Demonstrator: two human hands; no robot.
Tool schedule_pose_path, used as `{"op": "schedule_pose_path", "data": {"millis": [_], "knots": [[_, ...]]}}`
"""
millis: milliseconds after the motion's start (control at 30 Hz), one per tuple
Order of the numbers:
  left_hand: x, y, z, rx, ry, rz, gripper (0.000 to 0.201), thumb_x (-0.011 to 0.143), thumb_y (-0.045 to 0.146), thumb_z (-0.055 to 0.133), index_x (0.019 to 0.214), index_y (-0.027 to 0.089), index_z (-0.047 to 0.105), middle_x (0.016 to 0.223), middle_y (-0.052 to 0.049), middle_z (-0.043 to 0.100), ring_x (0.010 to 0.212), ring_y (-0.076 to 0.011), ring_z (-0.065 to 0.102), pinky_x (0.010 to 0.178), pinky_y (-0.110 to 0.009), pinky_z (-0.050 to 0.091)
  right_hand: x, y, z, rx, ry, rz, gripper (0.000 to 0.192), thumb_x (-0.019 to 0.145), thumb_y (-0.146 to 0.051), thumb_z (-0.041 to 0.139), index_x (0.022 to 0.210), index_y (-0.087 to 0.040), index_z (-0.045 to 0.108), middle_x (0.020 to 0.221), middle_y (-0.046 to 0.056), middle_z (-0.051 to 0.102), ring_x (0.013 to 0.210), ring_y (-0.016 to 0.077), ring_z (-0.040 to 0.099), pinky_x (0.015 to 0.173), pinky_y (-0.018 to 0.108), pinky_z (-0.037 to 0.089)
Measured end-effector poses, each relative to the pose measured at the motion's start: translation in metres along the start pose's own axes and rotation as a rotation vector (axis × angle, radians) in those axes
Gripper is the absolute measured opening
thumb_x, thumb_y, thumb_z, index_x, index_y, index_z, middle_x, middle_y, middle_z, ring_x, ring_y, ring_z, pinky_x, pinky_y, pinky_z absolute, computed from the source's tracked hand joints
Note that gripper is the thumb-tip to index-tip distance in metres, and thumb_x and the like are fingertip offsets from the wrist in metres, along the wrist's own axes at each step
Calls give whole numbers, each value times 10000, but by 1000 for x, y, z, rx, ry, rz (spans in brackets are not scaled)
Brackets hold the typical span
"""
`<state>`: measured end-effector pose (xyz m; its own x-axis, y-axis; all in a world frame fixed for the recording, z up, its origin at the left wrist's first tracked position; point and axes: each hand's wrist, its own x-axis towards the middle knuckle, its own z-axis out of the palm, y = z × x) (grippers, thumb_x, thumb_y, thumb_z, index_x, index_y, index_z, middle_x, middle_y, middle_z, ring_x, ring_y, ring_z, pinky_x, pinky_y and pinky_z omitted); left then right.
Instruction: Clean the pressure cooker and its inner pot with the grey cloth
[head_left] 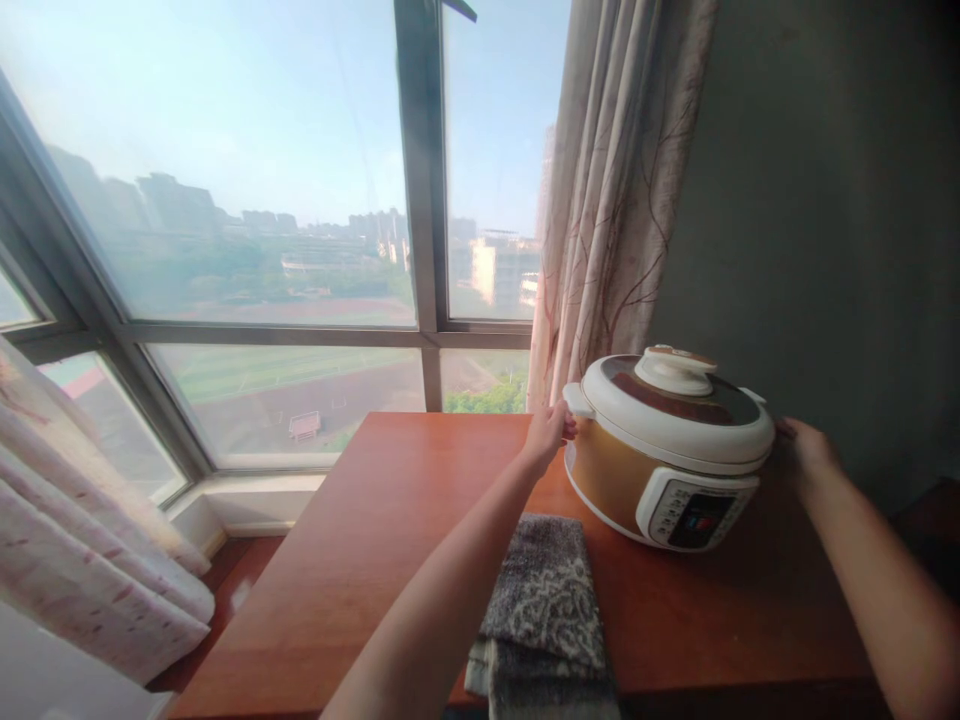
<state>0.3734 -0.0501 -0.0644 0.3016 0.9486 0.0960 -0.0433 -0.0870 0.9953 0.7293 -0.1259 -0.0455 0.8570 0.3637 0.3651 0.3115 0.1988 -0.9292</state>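
Observation:
An electric cooker with a gold-brown body, white rim and front control panel is on the right part of the wooden table. Its glass lid, topped by a white and brown knob, is on. My left hand is closed around the white side handle at the cooker's left. At the opposite side my right hand grips near the other handle, its fingertips partly hidden in shadow. A folded grey patterned towel lies in front of the cooker, partly behind my left forearm.
The reddish-brown wooden table runs up to the window. A beige curtain hangs just behind the cooker, beside a dark wall. Another curtain hangs at the left.

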Motion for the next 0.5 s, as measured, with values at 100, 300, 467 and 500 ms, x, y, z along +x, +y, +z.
{"op": "schedule_pose_path", "data": {"millis": [100,300,467,500], "knots": [[-22,-16,-20,203,4,99,366,906,433,431,700,168,578,726,-56,654,701,-167,616,673,-283,468,-24,-8,-20,80,83,134,89,734,-103,531,710,-144,606,522,-7,521,421,114,454,470,261,332],[-82,-25,-73,515,-38,227,176,844,312,536,841,190,663,841,-52,700,818,-201,626,748,-296,475,-146,-37,-38,304,-87,-44,412,680,-303,684,1075,-185,689,571,-27,525,483,120,420,433,234,276],[-155,-32,-101,709,-97,267,167,879,257,525,936,205,673,975,-70,711,906,-215,646,818,-319,512,-236,-38,-47,-80,-684,-12,403,837,-513,610,1078,-205,708,637,7,573,594,165,530,569,280,463],[-169,-35,-104,735,-104,268,162,861,221,539,948,211,675,999,-70,708,930,-219,646,846,-331,518,-248,-34,-47,-129,-791,-12,427,851,-527,585,1097,-200,705,638,9,583,603,173,550,588,284,477]]}}
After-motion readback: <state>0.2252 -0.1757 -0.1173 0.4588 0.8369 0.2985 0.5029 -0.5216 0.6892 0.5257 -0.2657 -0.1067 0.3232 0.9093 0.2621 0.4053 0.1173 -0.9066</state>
